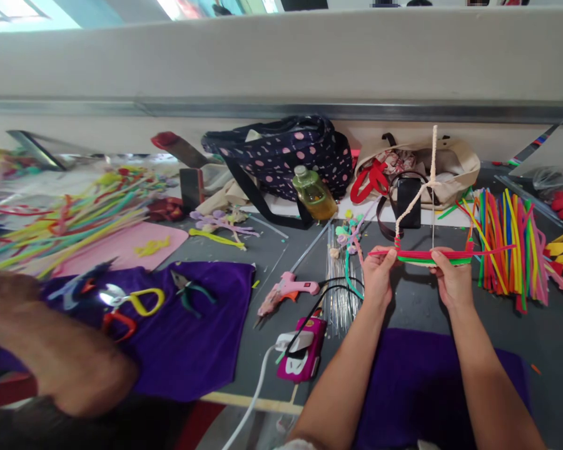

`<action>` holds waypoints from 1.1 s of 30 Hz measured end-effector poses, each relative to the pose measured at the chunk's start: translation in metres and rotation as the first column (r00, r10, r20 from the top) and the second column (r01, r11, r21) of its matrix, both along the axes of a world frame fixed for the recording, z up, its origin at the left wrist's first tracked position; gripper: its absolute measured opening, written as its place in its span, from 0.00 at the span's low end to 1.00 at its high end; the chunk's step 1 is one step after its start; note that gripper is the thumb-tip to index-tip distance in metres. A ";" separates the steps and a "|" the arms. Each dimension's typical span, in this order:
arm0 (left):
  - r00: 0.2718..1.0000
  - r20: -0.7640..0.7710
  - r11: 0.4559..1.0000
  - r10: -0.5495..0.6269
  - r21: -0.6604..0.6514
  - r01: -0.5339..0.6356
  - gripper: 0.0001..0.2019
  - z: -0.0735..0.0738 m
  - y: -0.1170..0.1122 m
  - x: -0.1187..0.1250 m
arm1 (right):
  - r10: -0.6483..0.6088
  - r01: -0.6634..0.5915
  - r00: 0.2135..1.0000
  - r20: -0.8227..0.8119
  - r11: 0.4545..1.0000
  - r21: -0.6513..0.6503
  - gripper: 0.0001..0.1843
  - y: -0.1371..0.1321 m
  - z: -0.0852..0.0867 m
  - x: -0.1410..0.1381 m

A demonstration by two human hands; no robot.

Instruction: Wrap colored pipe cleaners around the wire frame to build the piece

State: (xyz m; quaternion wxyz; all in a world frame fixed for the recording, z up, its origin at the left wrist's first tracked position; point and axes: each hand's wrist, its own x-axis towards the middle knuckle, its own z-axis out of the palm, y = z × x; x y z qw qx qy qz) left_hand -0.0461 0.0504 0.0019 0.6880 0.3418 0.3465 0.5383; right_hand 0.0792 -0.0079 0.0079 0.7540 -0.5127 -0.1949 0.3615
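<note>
Red-green band (413, 255) on cream frame (434, 169): partly built

Held up over the table (263, 250), right side of scene, left of stem bundle (511, 269), on far side of near purple cloth (417, 356). Done, by the look of it: twisting cream stems into a forked frame, winding red at its left foot, laying red and green crosswise. Probably remaining: securing the red end, sticking out loose to the right. Left hand (378, 281): fingers closed in a pinch at band's left end, beside the red winding. Right hand (454, 284): fingers likewise pinching, right of band's middle. Undersides hidden, can't tell fingertip contact there.
</note>
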 end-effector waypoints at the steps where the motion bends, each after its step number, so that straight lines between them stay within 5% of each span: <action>1: 1.000 -0.003 1.000 0.016 0.005 -0.016 0.15 -0.001 0.000 0.001 | 0.001 -0.001 1.000 -0.012 1.000 -0.002 0.08 0.000 0.000 -0.001; 10: 0.988 -0.067 0.989 0.140 0.054 -0.137 0.17 -0.010 -0.003 0.009 | 0.060 -0.066 0.989 -0.135 0.997 -0.039 0.14 -0.001 0.004 -0.008; 16: 0.991 -0.037 0.991 0.130 0.014 -0.130 0.18 -0.016 0.000 0.008 | 0.149 -0.157 0.986 -0.076 0.982 -0.104 0.15 0.001 -0.007 -0.013; 26: 0.980 -0.061 0.978 0.191 0.100 -0.184 0.17 -0.009 -0.004 0.009 | 0.132 -0.142 0.988 -0.079 0.982 -0.124 0.19 0.001 -0.008 -0.005; 33: 0.963 -0.127 0.960 0.236 0.185 -0.211 0.16 -0.005 -0.005 0.008 | -0.026 0.015 0.979 -0.201 0.998 -0.059 0.23 -0.001 -0.003 0.002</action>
